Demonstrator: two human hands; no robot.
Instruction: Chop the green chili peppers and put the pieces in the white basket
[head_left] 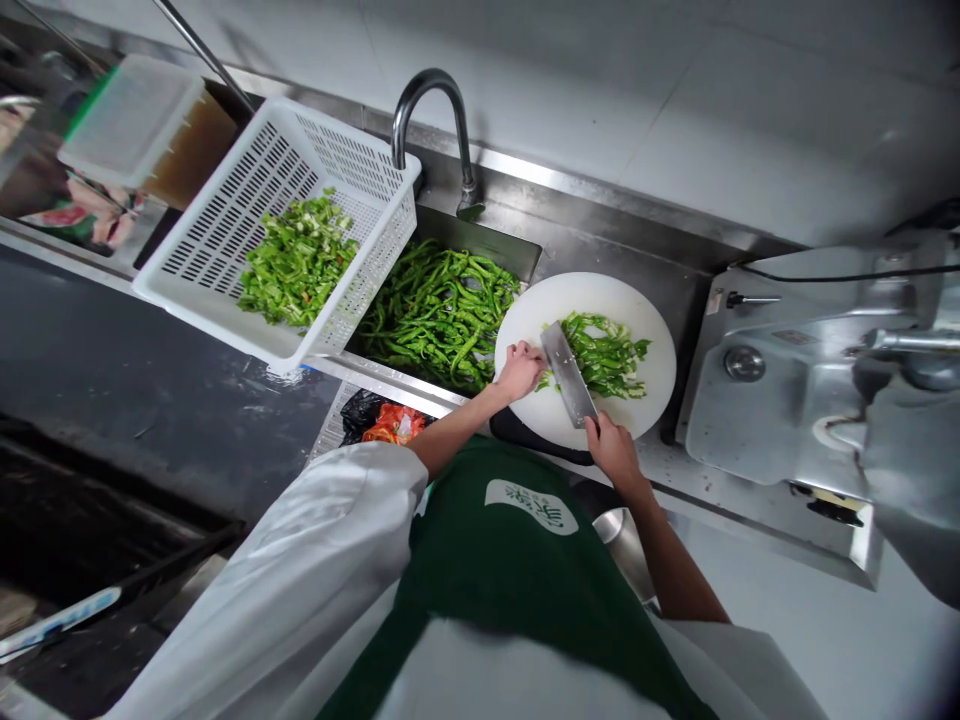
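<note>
My right hand (613, 446) is closed round the handle of a cleaver (568, 375), whose wide blade stands over a round white cutting board (529, 308). Cut green peppers (609, 355) lie in a heap just right of the blade. On the blade's left side my left hand (523, 370) has its fingers curled down at the board; whatever is under them is mostly hidden, with a few pale green bits beside them. Long whole green peppers (450, 310) fill the sink basin left of the board.
A white plastic basket (281, 345) holding chopped green peppers (300, 262) straddles the counter at left, under a curved faucet (433, 80). A lidded tub (135, 120) stands farther left. Steel equipment (757, 410) sits right of the board. Black and red bags (390, 422) lie below the sink edge.
</note>
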